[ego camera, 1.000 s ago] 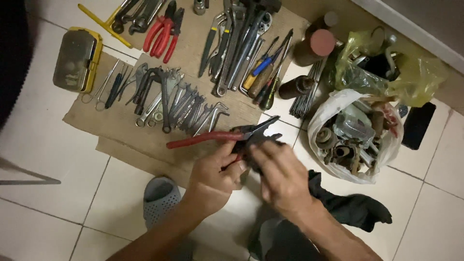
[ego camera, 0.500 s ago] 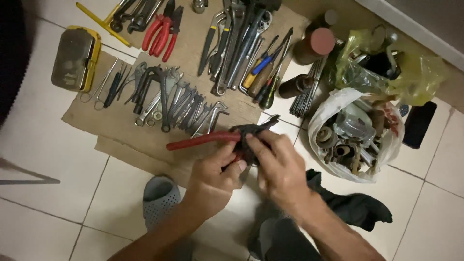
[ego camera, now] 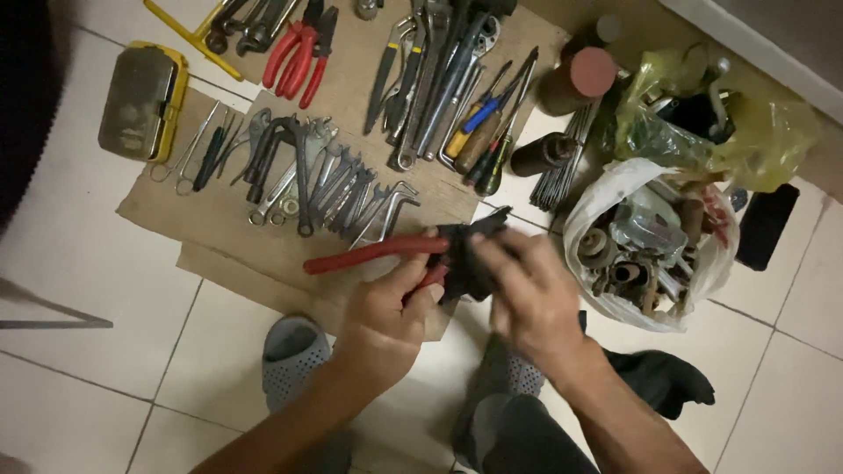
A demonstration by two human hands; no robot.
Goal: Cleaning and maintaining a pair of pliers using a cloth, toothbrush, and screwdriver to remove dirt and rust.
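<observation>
Near the middle of the frame, above the cardboard sheet (ego camera: 228,228) on the tiled floor, the left hand (ego camera: 386,312) closes around the lower red handle of the red-handled pliers (ego camera: 369,253). Just right, the right hand (ego camera: 531,294) pinches a black rag (ego camera: 465,254) against the pliers' head, beside the row of wrenches (ego camera: 338,189).

Dim, warm indoor light, soft shadows, slight motion blur, darkened corners.

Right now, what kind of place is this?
Probably a home floor used as a repair spot: pale floor tiles, hand tools laid out on cardboard, and a white bag of old metal parts.
</observation>
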